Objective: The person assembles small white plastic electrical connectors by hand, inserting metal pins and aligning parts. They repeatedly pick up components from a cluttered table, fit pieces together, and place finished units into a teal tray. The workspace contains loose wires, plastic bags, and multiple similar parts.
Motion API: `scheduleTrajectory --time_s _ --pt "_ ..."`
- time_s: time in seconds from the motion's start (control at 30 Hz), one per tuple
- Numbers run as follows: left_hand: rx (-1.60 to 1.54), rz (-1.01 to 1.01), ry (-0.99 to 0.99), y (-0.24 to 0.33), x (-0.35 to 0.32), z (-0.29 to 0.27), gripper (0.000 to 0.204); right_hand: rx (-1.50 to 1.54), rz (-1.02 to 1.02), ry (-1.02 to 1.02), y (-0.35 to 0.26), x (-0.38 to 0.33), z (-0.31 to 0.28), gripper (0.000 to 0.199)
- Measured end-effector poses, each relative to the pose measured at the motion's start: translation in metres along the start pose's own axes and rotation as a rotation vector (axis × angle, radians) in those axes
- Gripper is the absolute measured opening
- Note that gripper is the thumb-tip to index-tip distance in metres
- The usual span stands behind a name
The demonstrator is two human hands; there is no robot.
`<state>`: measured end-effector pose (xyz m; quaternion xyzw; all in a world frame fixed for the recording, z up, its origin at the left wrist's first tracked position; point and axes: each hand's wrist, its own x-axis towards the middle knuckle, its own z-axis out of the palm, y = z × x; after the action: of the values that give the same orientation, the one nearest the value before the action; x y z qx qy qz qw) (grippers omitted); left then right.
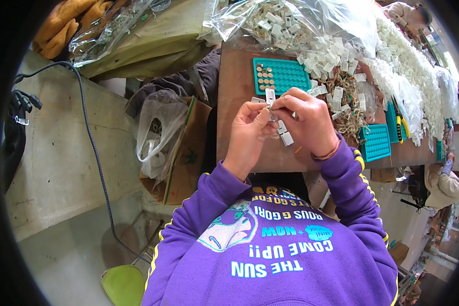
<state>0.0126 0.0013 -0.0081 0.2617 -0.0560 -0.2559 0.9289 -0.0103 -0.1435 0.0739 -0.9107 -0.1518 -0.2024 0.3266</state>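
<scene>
My left hand and my right hand meet over the near part of the brown work table. Their fingertips are closed in pinches around something small and pale between them, whose kind I cannot make out. Just beyond the fingertips shows a small white plastic case; whether it is held or lying there, I cannot tell. Below my right fingers are more small white plastic cases. A teal tray with rows of round hollows lies past my hands, several coin-like discs in its left part.
Beyond the tray, white plastic pieces and tangled thin wires are heaped. At right lie a second teal tray and yellow-and-black pliers. A cardboard box with a plastic bag stands left. Other people sit farther right.
</scene>
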Motion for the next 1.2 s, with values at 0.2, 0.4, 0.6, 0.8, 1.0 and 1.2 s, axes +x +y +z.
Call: scheduleTrajectory --time_s 0.2,0.4,0.6,0.8,1.0,1.2 --pt "0.016 -0.010 -0.002 0.000 0.000 -0.001 0.012 -0.013 -0.004 -0.060 -0.001 0.001 -0.007 0.007" --pt "-0.029 0.013 0.003 0.001 0.000 0.003 0.012 -0.043 -0.047 0.062 -0.009 -0.005 -0.007 0.016" --pt "0.025 -0.010 0.034 0.001 -0.001 0.002 0.013 0.007 -0.004 0.078 -0.007 0.001 -0.001 0.014" --pt "0.041 -0.036 0.012 0.000 -0.001 -0.001 0.014 -0.017 -0.059 -0.097 -0.002 0.005 -0.012 0.017" --pt "-0.035 0.002 0.066 0.000 0.000 0.001 0.014 -0.331 -0.303 0.100 -0.008 -0.012 0.013 0.035" --pt "-0.033 0.025 0.067 0.000 -0.001 0.003 0.014 -0.290 -0.233 0.095 -0.005 -0.026 0.015 0.041"
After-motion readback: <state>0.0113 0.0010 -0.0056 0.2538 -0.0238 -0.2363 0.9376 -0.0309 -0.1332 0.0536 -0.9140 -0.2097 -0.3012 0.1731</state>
